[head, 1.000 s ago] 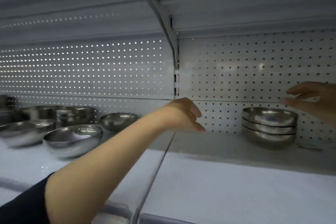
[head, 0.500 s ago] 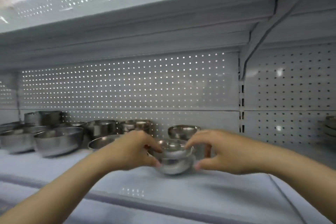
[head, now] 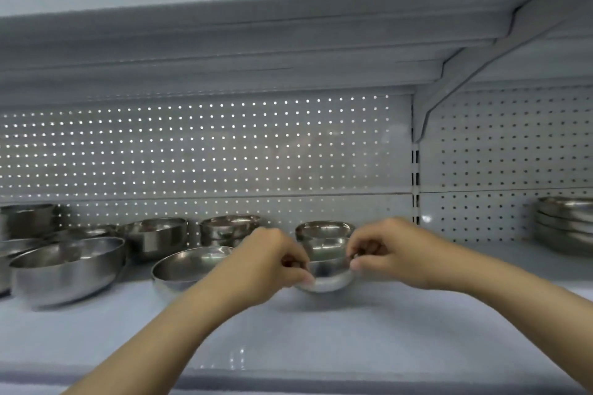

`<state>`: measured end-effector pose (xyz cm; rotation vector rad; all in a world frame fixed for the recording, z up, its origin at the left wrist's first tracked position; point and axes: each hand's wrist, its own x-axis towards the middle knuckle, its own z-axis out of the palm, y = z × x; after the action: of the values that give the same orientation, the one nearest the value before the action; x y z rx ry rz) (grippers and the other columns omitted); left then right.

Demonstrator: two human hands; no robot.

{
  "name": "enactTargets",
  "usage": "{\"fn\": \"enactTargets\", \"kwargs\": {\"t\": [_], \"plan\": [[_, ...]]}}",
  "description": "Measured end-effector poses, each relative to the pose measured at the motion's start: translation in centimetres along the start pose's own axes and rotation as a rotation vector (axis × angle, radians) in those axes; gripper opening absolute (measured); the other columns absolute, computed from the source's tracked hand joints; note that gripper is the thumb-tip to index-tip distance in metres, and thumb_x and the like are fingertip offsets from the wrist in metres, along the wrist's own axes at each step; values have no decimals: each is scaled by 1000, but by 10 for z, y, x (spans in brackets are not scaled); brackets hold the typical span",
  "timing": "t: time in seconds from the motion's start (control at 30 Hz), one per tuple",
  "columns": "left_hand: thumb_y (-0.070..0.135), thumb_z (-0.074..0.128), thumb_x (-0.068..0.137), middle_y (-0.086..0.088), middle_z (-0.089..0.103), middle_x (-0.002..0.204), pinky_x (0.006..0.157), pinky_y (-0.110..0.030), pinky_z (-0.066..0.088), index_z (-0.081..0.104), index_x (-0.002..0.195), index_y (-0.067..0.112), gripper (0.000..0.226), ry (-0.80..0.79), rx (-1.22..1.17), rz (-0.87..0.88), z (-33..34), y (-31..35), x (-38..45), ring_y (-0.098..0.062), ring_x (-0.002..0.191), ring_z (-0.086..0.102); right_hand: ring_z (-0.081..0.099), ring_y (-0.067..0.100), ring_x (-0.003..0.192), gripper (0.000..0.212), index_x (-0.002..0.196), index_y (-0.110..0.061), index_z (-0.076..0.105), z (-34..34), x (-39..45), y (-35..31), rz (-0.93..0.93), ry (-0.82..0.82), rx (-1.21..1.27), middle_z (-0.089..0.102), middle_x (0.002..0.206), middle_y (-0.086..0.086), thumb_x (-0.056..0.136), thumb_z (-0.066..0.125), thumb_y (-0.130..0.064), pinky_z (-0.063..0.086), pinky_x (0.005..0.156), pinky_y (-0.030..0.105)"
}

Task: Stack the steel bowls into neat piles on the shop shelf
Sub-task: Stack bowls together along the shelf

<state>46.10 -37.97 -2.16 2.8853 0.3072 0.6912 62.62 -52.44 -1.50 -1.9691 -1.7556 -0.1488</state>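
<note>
**A:** Which item is in hand?

**B:** The small steel bowl (head: 325, 277), polished and round-bellied, its base on or just above the shelf (head: 321, 337); I cannot tell which. My left hand (head: 268, 261) pinches its near-left rim between thumb and curled fingers; my right hand (head: 390, 252) pinches the opposite rim the same way. Both hands are narrow, closed on the bowl.

**A:** And the step?

**B:** I judge it a pick-up, the bowl to be carried onto a pile. The next move calls for a level lift with even pressure from both sides, since the smooth rim would slip easily, then a centred lowering into a bowl of matching width.

**A:** What surrounds the hands?

**B:** Directly beyond the fingertips, a small stack of bowls (head: 324, 236) of like size, probably the destination. Beside my left wrist, a shallow wide bowl (head: 189, 266); beyond it, a second stack (head: 229, 229) against the pegboard back panel (head: 205, 151). Farther left, a large deep bowl (head: 65, 268) and others, loosely grouped. Well right of my right hand, a pile of wide bowls (head: 564, 223), already nested.
</note>
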Motion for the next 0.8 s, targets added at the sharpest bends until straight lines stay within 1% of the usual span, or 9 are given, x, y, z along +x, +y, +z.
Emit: {"fn": "enactTargets", "kwargs": {"t": [0.07,0.1,0.17,0.27,0.33,0.47,0.6,0.7,0.8], "plan": [[24,71,77,7,61,63,52,-15,35,68,69,23,9,54,25,-5,-10,0,15,-10,58,51,58,-8,68,16,75,-36,63,-7,10,3,0,86,-24,65,72,-19,83,68,-23,43,64,9],[23,71,78,3,62,67,53,-16,34,67,70,23,9,83,41,-15,-16,0,26,-12,61,51,58,-6,67,14,74,-35,62,-11,17,5,13,141,-32,66,74,-17,83,68,-25,44,63,13],[20,70,79,-3,65,78,58,-17,37,71,81,17,3,136,38,-74,-24,-2,55,-14,68,53,61,4,71,8,76,-31,64,-15,36,13,91,271,14,67,78,-12,83,66,-34,48,64,25],[22,67,82,-3,69,93,73,-23,45,73,93,18,13,170,-23,-201,-25,-8,96,-19,84,61,59,12,77,22,81,-24,62,-13,71,23,215,373,39,63,84,-7,81,65,-46,46,66,28],[21,65,83,-2,69,91,71,-24,44,74,94,20,15,211,-77,-208,-14,-16,109,-19,80,61,54,9,73,26,78,-21,56,-5,87,29,218,410,43,57,82,-7,80,66,-45,41,60,25],[18,65,80,1,68,83,67,-18,37,73,96,23,18,259,-111,-199,28,-36,114,-13,75,56,47,6,65,27,68,-24,46,27,92,52,214,441,49,51,76,-8,81,68,-35,35,58,20],[22,63,81,14,56,67,60,-17,36,71,88,22,11,235,-130,-200,52,-53,123,-13,73,56,50,6,69,27,69,-24,48,46,94,73,239,460,84,53,78,-9,78,71,-37,33,57,17],[22,59,84,-1,65,85,68,-25,41,68,89,14,13,256,-72,-215,60,-54,126,-21,81,59,50,6,69,28,73,-16,53,50,97,79,226,481,71,49,78,-14,78,71,-37,33,57,16],[23,57,86,-6,65,91,69,-27,39,69,89,14,15,230,-48,-227,66,-52,123,-24,87,59,49,7,70,26,75,-18,54,53,96,81,238,447,65,48,78,-13,79,70,-37,31,56,18]]}}
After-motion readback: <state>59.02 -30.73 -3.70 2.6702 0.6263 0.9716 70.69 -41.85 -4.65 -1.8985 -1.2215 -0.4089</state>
